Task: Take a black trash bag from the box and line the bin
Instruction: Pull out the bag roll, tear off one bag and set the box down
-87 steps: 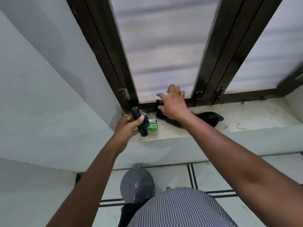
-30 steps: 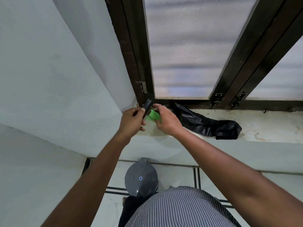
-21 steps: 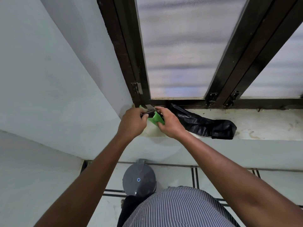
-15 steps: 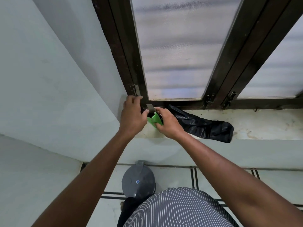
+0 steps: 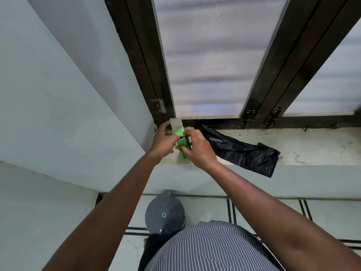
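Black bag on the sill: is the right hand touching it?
Cannot tell. In the head view the right hand overlaps the black bag's near end, hiding any contact or gap.

Your hands [image 5: 183, 145] are working in the sill's [image 5: 304, 147] left corner, where the wall [image 5: 78, 106] is closing you in on the left and the window frame [image 5: 214, 121] behind. The bag [image 5: 244, 153] is lying just right of them; beyond it bare sill is running right. Below, the bin [image 5: 165, 215] is standing against the wall.
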